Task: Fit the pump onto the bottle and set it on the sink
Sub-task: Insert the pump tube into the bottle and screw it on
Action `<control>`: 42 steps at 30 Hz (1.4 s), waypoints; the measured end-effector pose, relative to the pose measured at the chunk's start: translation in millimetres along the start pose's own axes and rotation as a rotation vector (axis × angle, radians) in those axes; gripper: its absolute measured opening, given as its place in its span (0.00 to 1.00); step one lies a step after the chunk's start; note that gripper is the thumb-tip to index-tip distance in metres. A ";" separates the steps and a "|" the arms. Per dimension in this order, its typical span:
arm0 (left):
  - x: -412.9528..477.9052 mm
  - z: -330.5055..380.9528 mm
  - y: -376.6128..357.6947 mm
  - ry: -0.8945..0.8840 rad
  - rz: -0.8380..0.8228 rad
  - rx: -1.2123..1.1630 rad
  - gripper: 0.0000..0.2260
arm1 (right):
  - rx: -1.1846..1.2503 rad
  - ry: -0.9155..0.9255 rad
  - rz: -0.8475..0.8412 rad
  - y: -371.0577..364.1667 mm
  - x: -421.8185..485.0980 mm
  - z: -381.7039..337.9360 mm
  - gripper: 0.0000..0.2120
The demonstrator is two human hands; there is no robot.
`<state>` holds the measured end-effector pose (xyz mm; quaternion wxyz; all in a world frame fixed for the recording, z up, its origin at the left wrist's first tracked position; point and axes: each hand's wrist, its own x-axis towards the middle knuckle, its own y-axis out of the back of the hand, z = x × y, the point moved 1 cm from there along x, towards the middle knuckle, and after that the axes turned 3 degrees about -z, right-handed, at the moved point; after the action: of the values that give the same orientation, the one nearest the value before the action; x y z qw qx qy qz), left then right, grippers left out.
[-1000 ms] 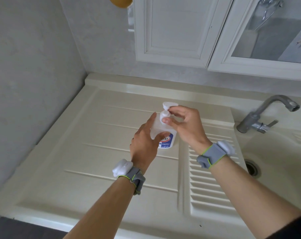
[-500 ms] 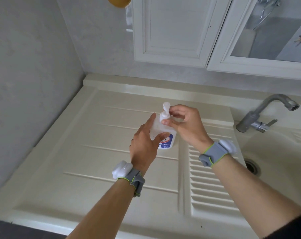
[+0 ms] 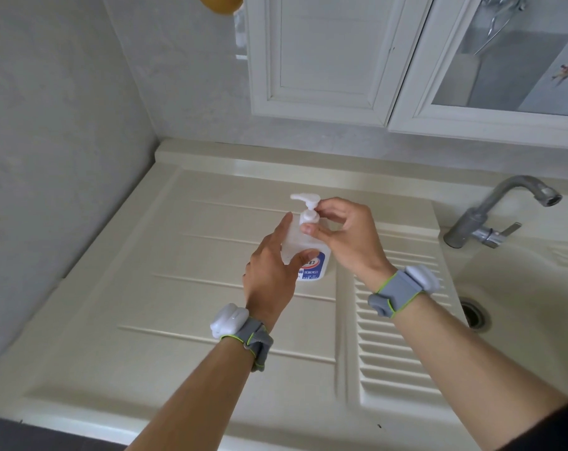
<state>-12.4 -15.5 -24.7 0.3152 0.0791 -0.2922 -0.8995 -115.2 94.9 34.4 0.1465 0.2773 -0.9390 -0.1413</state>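
A clear bottle with a blue and white label stands upright on the cream sink drainboard. My left hand wraps around its body from the left. A white pump sits on the bottle's neck, its spout pointing left. My right hand pinches the pump's collar and stem between thumb and fingers from the right. Part of the label is hidden by my left thumb.
A grey metal tap stands to the right above the sink basin with its drain. A ribbed draining section lies right of the bottle. White cabinets hang on the wall behind.
The pump head has turned: its spout pointed away a second ago and now points left. My right fingers have shifted around the collar. The bottle and my left hand stay in place.
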 end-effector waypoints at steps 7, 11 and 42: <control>-0.6 -0.1 0.5 -0.001 0.007 -0.004 0.35 | -0.037 -0.048 -0.050 1.5 2.5 -4.0 0.22; 0.3 -0.5 -0.4 0.008 0.001 -0.009 0.35 | -0.018 -0.017 -0.182 8.2 1.7 -1.5 0.14; -0.5 1.7 1.3 0.007 0.000 -0.017 0.35 | 0.125 -0.081 -0.148 8.5 7.2 2.4 0.19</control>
<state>-11.9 -15.1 -22.6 0.3167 0.0798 -0.2835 -0.9016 -125.9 98.1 36.5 0.0800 0.3487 -0.9280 -0.1042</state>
